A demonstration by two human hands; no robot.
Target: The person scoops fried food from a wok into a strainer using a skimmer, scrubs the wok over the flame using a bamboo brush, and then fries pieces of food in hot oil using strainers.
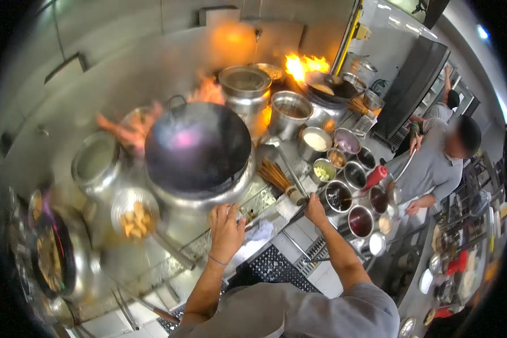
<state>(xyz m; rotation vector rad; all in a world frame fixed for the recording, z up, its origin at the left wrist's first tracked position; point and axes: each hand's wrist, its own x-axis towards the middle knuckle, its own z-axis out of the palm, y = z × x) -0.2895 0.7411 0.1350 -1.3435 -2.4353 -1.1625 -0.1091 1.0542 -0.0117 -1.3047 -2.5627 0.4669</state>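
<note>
A large dark wok [197, 149] sits on the burner in front of me, with flames rising behind its far rim. My left hand [226, 232] is just below the wok's near side, fingers apart, with nothing visible in it. My right hand [315, 210] is closed around the handle end of a ladle [290, 169], whose bowl lies to the wok's right. Beside the ladle is a bamboo wok brush [275, 176]. A crumpled white cloth [259, 232] lies on the stove edge, right of my left hand.
A strainer with fried cubes [135, 219] sits left of the wok; another wok [53, 256] is farther left. Metal pots [290, 112] and sauce containers [360, 221] stand to the right. A second wok [332, 87] flames at back right. A co-worker [434, 152] holds a ladle nearby.
</note>
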